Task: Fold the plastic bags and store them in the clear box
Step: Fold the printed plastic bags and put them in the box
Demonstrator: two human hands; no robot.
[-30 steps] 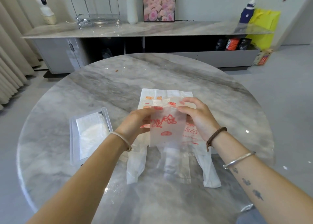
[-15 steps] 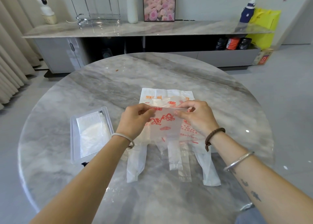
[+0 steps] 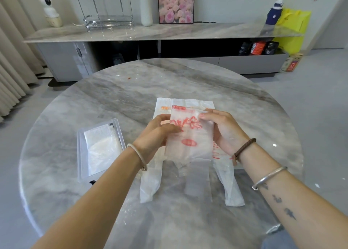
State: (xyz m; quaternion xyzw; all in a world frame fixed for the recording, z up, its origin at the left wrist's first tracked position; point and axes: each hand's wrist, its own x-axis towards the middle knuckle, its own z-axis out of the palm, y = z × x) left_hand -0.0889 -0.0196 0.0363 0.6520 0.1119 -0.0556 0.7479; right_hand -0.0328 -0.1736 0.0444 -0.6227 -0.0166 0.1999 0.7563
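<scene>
Plastic bags are the business here: a small printed bag is held up just above the table, at the centre of the round top, with a larger white bag lying flat beneath it, handles trailing toward six o'clock. The left hand has its grip closed on the small bag's left edge, thumb across the front; the right hand pinches the top right corner while its palm backs the right side. Holding it by both edges this way seems meant to keep the thin film taut and square for a fold. The clear box sits at about nine o'clock from the hands, near but apart, with a pale folded bag already lying inside, so storing looks partly done.

Against half a second ago, the small bag has been raised and turned more upright toward the person, the hands have shifted from its top edge to its sides, and the box has not moved.
</scene>
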